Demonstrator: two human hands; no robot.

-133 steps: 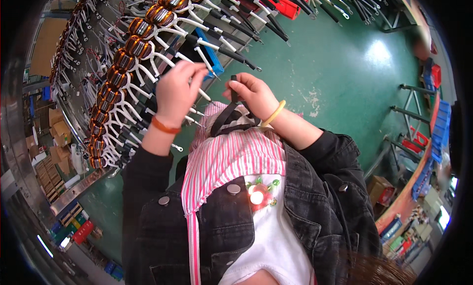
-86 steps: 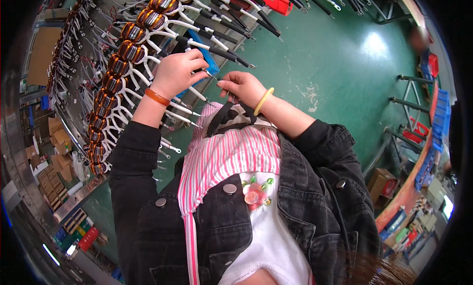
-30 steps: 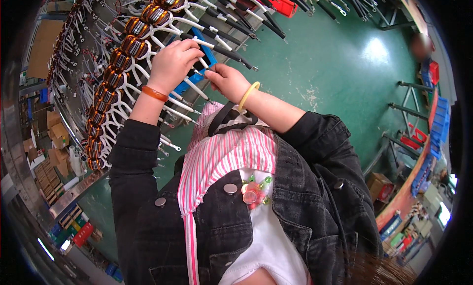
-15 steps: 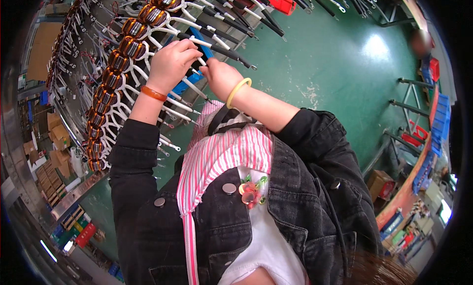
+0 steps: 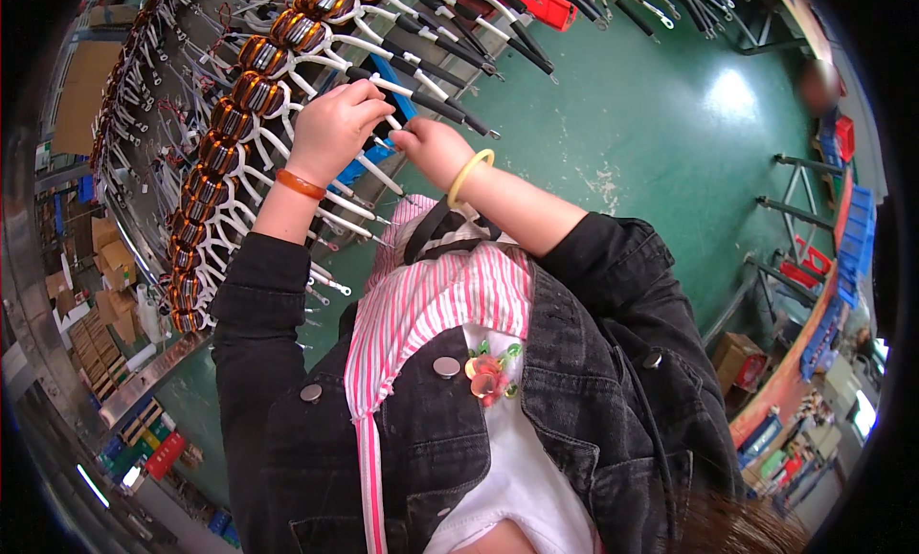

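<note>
A curved row of copper-wound coils point(image 5: 257, 92) runs along the bench edge, with white-sleeved wire leads fanning out toward me. My left hand point(image 5: 335, 128) is closed in a pinch on one white-sleeved lead point(image 5: 392, 122), partly hidden by the fingers. At that lead's outer end, my right hand point(image 5: 436, 154) is closed, its thumb and fingertips pressed together; the tip is covered. Just beyond both hands, neighbouring leads wear black sleeves point(image 5: 440, 106) with bare metal lugs at their ends. Nearer leads point(image 5: 381, 175) show only white sleeving and end in lugs too.
A blue bin point(image 5: 392, 87) lies below the leads by my hands, and a red bin point(image 5: 548, 6) sits farther off. A second row of coils point(image 5: 129, 85) stands on the left. Metal stands point(image 5: 790, 209) and blue trays point(image 5: 857, 233) line the right side.
My right hand has shifted slightly right and down, with its wrist farther out. The left hand has barely moved and keeps its pinch on the lead.
</note>
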